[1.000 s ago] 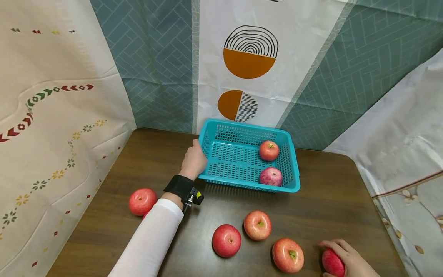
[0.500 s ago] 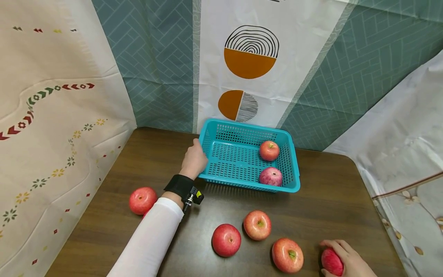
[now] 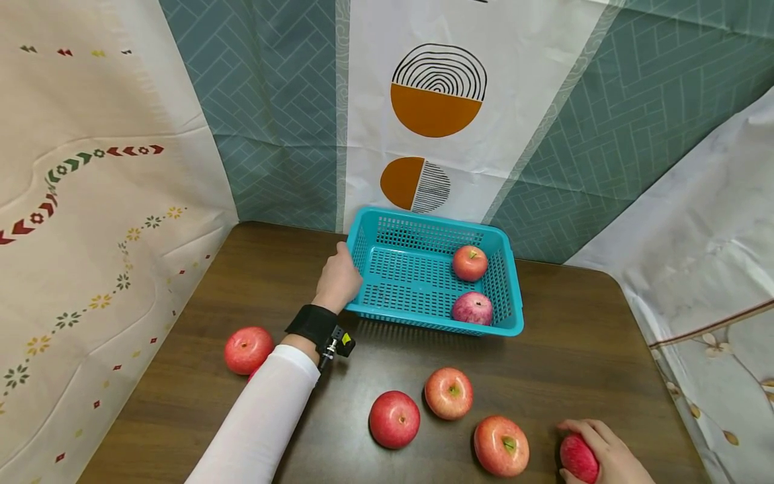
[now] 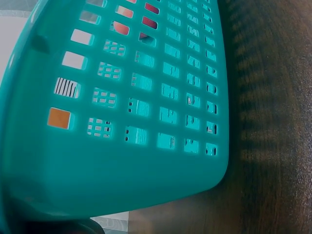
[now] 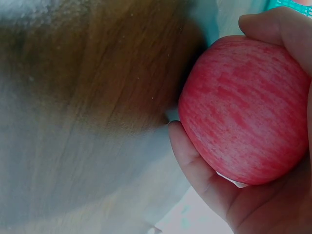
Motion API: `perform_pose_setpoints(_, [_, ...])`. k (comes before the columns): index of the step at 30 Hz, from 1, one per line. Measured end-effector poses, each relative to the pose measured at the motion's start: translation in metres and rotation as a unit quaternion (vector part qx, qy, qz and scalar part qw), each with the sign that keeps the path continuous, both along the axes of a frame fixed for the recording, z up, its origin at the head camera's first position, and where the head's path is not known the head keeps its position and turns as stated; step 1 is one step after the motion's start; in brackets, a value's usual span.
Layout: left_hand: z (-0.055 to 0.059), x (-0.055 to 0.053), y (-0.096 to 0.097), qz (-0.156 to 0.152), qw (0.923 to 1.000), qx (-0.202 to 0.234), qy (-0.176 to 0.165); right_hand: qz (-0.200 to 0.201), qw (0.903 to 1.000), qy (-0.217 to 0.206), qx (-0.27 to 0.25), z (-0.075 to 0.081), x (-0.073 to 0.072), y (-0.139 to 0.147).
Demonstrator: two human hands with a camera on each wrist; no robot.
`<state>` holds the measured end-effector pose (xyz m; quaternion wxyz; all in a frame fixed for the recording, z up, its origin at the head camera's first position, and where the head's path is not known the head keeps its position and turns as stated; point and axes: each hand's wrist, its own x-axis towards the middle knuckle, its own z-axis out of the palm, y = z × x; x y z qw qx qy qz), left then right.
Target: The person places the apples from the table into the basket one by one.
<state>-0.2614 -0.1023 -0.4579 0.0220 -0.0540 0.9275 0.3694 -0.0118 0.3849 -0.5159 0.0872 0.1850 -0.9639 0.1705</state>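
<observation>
My left hand [image 3: 338,279] grips the left end of a turquoise plastic basket [image 3: 417,323] in the head view. Its fingers are hidden from the left wrist view, where the perforated basket wall [image 4: 112,161] fills most of the picture. Inside the basket, at its right end, lie two apples, one red-orange [image 3: 469,263] and one pinkish [image 3: 473,308]. At the lower right my right hand [image 3: 617,460] holds a red apple [image 3: 578,458] on the table. Up close in the right wrist view, fingers curl round both sides of this apple [image 5: 246,109].
On the brown table [image 3: 562,363], between the hands, are a dark red apple [image 3: 394,419] and two red-orange apples, one farther back [image 3: 449,393] and one nearer [image 3: 501,446]. Another apple [image 3: 249,350] sits left of my left forearm, which partly covers a further red one. Curtains enclose the table.
</observation>
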Motion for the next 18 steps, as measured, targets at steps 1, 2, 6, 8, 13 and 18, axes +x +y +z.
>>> perform_pose_setpoints(1, [-0.0001, -0.0001, -0.0001, 0.0, 1.0, 0.0, 0.0, 0.0, 1.0, 0.002, 0.0, -0.0002, 0.0001, -0.0001])
perform_pose_setpoints(2, [-0.0002, -0.0002, -0.0001, 0.001, 1.0, 0.0, 0.0, 0.002, 1.0, 0.004, 0.0, -0.0003, 0.0001, -0.0002])
perform_pose_setpoints(6, [-0.0008, -0.0004, -0.0006, 0.001, 1.0, 0.002, -0.001, 0.006, 0.9999, 0.01, 0.001, -0.0001, -0.0002, -0.0003])
perform_pose_setpoints(8, [-0.0012, -0.0004, -0.0009, 0.0, 1.0, 0.003, 0.0, 0.009, 0.9999, 0.01, 0.003, 0.0002, -0.0005, 0.0002])
perform_pose_setpoints(13, [-0.0021, -0.0013, -0.0007, -0.001, 1.0, 0.001, 0.002, 0.017, 0.9998, 0.006, 0.005, 0.0005, -0.0013, 0.0018])
perform_pose_setpoints(18, [-0.0029, -0.0017, -0.0006, -0.002, 1.0, -0.002, 0.002, 0.021, 0.9997, 0.006, 0.007, 0.0008, -0.0015, 0.0028])
